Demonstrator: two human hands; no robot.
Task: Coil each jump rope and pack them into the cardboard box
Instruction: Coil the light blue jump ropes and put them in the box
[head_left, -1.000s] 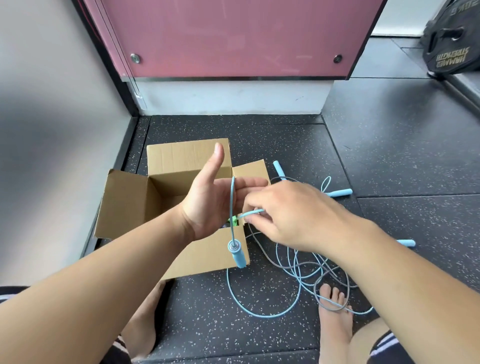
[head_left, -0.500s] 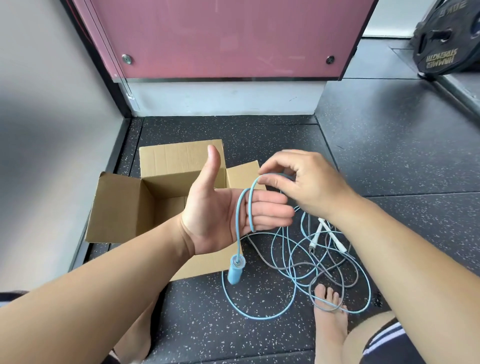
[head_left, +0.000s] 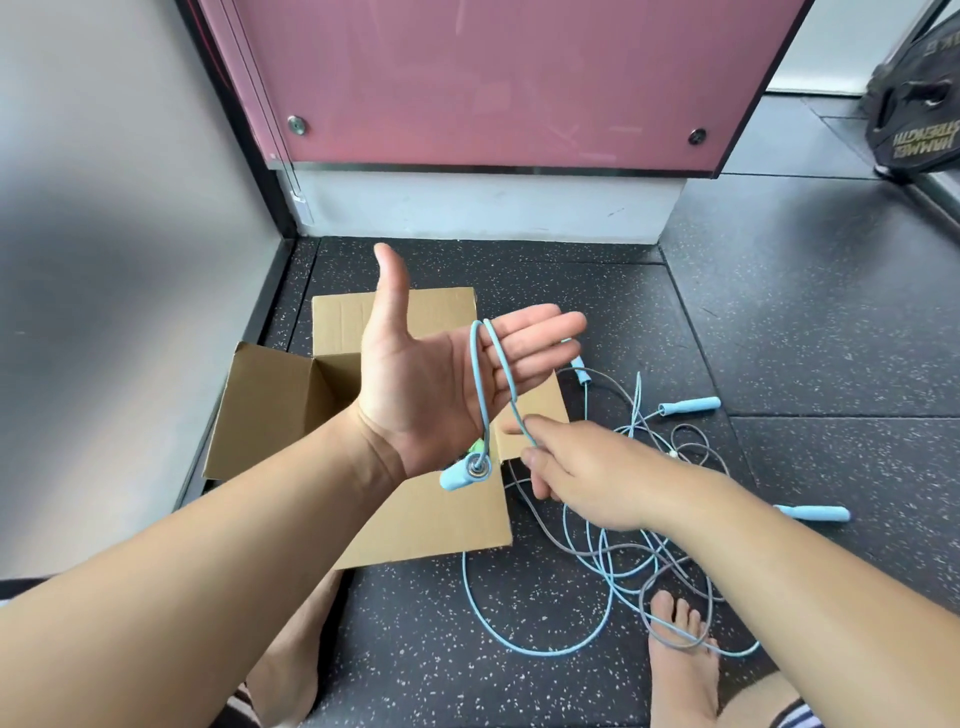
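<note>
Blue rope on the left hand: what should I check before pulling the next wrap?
1. Loop seated: ok. The blue rope hangs over the left hand, fingers straight.
2. Grip: ok. The right hand pinches that rope below the left fingers.
3. Handle: ok, it dangles free below the left palm.
4. Slack: not ok. The floor tangle mixes ropes, and a grey rope crosses the toes of a foot.
5. Cardboard box: ok, flaps open; room inside, cannot tell.

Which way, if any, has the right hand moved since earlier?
Yes: the right hand came toward the person, along the cardboard box's right side, nearer its front corner.
</note>
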